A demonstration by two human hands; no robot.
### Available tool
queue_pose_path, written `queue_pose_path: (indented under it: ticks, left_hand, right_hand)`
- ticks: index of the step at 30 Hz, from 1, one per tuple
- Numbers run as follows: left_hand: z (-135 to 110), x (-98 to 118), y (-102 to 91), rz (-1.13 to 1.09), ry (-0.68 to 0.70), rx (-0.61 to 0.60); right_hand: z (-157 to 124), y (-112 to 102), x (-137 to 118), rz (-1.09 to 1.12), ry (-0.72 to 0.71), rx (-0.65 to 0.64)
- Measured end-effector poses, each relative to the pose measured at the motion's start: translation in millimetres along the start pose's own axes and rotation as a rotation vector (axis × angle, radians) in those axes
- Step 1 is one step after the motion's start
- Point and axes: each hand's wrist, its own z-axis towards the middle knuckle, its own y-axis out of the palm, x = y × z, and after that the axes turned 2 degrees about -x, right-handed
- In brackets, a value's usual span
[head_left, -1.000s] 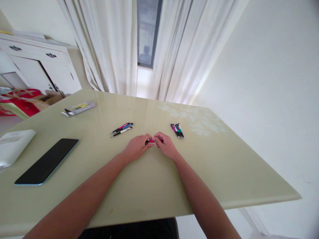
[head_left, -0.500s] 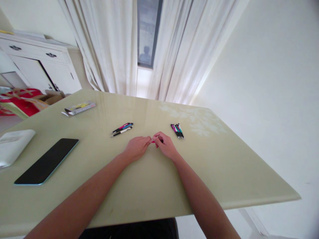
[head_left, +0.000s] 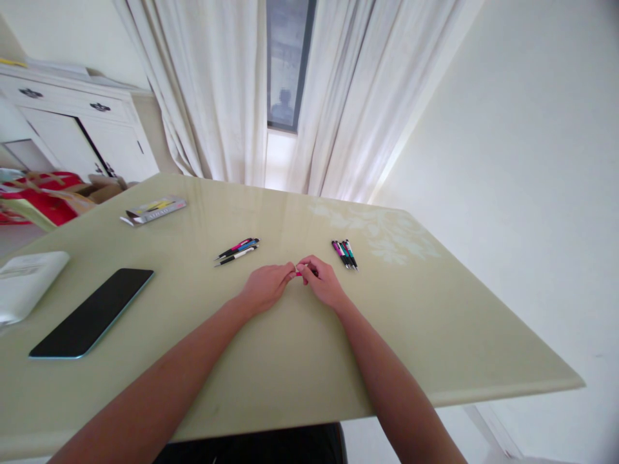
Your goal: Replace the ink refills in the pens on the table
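Note:
My left hand [head_left: 265,285] and my right hand [head_left: 320,281] meet at the middle of the pale green table [head_left: 290,361], fingers pinched together on a pink and black pen [head_left: 300,273] that is mostly hidden between them. Three pens [head_left: 236,251] lie in a row just beyond my left hand. A tighter bunch of several pens [head_left: 344,253] lies just beyond my right hand.
A black phone [head_left: 91,313] lies face up at the left, with a white box [head_left: 26,281] beside it at the table's edge. A flat pen packet [head_left: 152,210] sits at the far left. A white cabinet [head_left: 72,122], curtains and a window stand behind; a wall is at the right.
The hands have drawn closer around the pen, so less of its pink and black barrel shows than a second ago. Nothing else on the table has moved.

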Motion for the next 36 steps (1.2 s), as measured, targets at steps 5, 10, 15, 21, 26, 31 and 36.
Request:
queue_pose_path:
  ticks: [5,10,15,21,26,31,36]
  left_hand:
    - [0.4,2.7,-2.6,0.0,-0.036,-0.016]
    - [0.6,3.2,-2.1,0.046,-0.001,-0.03]
    - [0.4,2.4,-1.5,-0.046,-0.023,0.006]
    - [1.2,0.0,0.8,-0.001,0.053,-0.005]
    - [1.1,-1.7,2.0,-0.017,0.019,0.019]
    - [0.6,1.3,0.7,0.012,0.034,0.0]
    - [0.2,1.6,-0.5,-0.01,-0.018,0.003]
  right_hand:
    - [-0.3,0.1,-0.2,0.014,-0.006,-0.003]
    - [-0.5,0.1,0.8,0.022,0.01,-0.002]
    - [-0.1,1.1,3.2,0.045,0.018,-0.002]
    - [0.3,1.5,5.8,0.045,0.022,0.013]
    - [0.4,0.0,3.8,0.013,0.025,0.012]
    - [0.5,0.1,4.0,0.01,0.012,0.016]
    - [0.3,0.6,4.6,0.006,0.025,0.011]
